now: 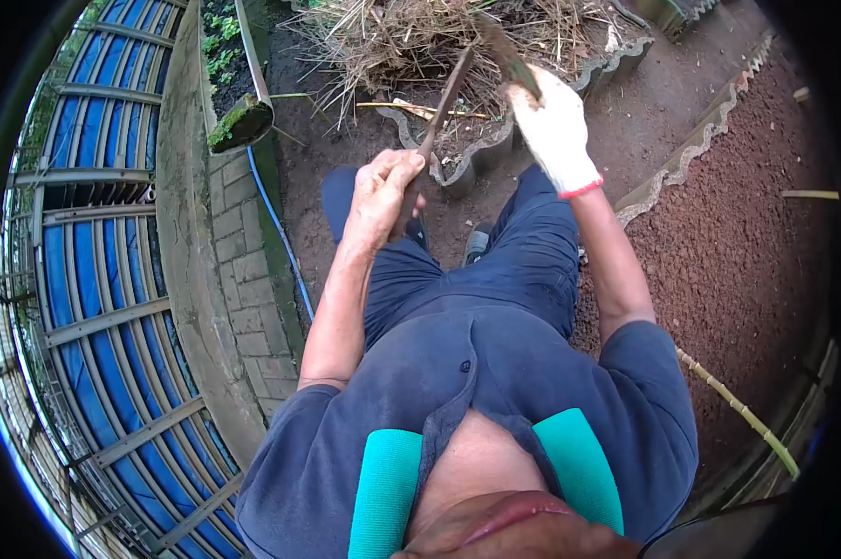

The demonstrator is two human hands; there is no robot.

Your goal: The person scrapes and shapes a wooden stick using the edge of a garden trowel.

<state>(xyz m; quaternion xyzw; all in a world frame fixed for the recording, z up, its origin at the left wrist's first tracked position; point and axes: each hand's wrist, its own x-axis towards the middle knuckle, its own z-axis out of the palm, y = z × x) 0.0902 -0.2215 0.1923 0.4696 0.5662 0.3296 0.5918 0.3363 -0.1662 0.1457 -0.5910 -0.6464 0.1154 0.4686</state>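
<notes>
My left hand (383,191), bare, is closed round the lower part of a long, narrow, rusty-brown blade (451,88), which slants up and to the right. My right hand (553,126) wears a white glove with a red cuff. Its fingers are closed on a dark brownish-green strip (511,58), blurred, which points up and to the left. The tip of the blade comes close to this strip in the view. Both hands are in front of my bent knees, near a heap of dry straw (411,47).
Wavy grey edging (471,168) borders the straw bed. At the right lies reddish-brown soil (718,252) behind another wavy edging (667,177). A mossy post end (243,123), a blue hose (279,224) and a brick path (250,270) are at the left, beside blue-backed slatted panels (103,261).
</notes>
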